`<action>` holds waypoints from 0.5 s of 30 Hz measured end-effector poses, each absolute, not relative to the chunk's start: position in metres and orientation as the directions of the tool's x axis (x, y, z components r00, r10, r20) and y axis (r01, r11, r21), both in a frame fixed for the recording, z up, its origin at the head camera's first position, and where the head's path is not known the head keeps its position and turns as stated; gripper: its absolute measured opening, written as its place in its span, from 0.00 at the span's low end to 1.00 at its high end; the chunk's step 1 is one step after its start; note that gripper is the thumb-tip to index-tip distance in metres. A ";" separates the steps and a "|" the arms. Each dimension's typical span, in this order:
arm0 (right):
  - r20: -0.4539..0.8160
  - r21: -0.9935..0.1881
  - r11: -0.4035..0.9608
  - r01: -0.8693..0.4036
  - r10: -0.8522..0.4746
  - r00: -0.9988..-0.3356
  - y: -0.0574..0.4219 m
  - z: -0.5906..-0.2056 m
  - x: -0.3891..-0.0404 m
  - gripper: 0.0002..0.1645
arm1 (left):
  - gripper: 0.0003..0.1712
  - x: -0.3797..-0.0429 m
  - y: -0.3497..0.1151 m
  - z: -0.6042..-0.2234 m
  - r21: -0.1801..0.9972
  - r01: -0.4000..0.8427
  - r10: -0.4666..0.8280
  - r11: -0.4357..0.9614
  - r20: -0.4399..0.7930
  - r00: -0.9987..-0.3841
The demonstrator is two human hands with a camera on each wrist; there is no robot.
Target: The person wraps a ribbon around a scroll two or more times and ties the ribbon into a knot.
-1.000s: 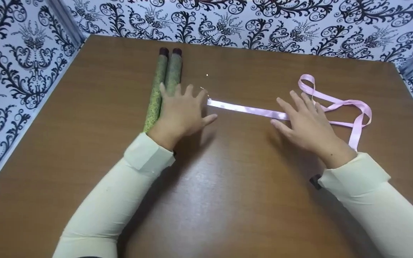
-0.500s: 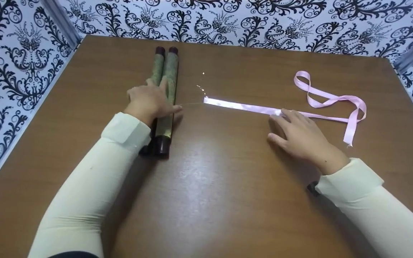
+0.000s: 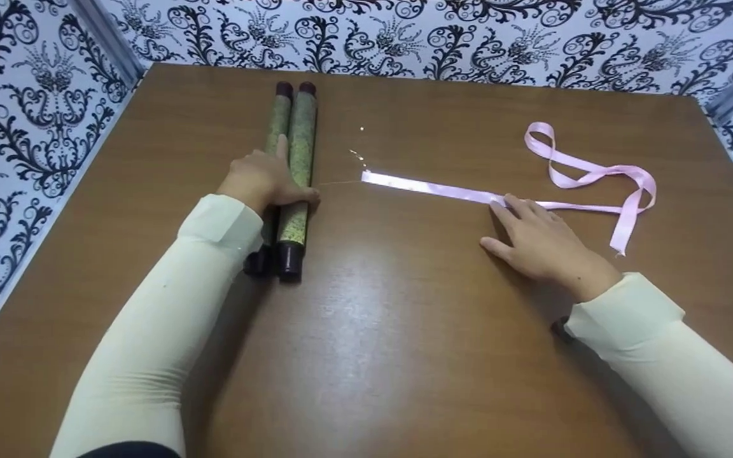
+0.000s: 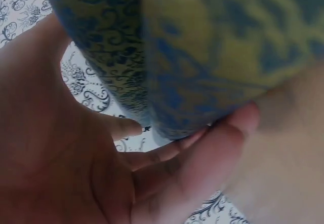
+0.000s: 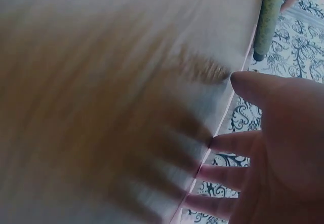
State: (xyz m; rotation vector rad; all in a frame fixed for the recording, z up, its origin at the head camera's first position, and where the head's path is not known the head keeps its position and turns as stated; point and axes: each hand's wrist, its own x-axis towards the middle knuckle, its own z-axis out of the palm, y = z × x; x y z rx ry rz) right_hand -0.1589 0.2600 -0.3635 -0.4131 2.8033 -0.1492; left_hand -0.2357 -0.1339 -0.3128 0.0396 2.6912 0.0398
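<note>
My left hand (image 3: 261,181) curled round two slim cylindrical rolls (image 3: 303,140), mottled green-yellow with dark, glossy caps (image 3: 290,262), lying side by side, ends reaching near the bench's (image 3: 373,356) far edge. My right hand (image 3: 538,245), fingers spread, touched a flat satiny pink ribbon (image 3: 427,187), which looped toward the far right corner.

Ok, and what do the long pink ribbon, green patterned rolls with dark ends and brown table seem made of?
Long pink ribbon: probably satin fabric, given its sheen and soft loops.
Green patterned rolls: fairly matte paper or brocade covering; the fine pattern doesn't settle which.
Dark end caps: glossy, perhaps plastic, from the highlights.
Brown table: wood or wood-look laminate, semi-gloss, by faint grain and glare.
</note>
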 end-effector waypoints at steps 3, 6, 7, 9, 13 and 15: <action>-0.298 -0.137 0.954 -0.268 -0.297 -0.907 0.257 -0.363 -0.159 0.46 | 0.74 -0.237 -0.136 -0.315 0.094 0.006 0.049 0.996 -0.461 -0.886; -0.293 -0.130 0.954 -0.272 -0.299 -0.908 0.253 -0.363 -0.161 0.46 | 0.73 -0.238 -0.138 -0.315 0.116 -0.006 0.051 0.993 -0.475 -0.878; -0.292 -0.128 0.954 -0.273 -0.299 -0.908 0.252 -0.363 -0.161 0.47 | 0.73 -0.238 -0.139 -0.315 0.117 -0.005 0.052 0.993 -0.477 -0.877; -0.289 -0.119 0.953 -0.279 -0.302 -0.908 0.250 -0.363 -0.162 0.47 | 0.72 -0.238 -0.139 -0.315 0.118 -0.008 0.051 0.993 -0.483 -0.874; -0.291 -0.104 0.952 -0.288 -0.306 -0.906 0.246 -0.363 -0.165 0.46 | 0.70 -0.240 -0.138 -0.318 0.093 0.007 0.052 0.996 -0.487 -0.872; -0.294 -0.101 0.951 -0.291 -0.308 -0.905 0.243 -0.363 -0.166 0.46 | 0.69 -0.241 -0.138 -0.319 0.080 0.013 0.050 0.997 -0.489 -0.871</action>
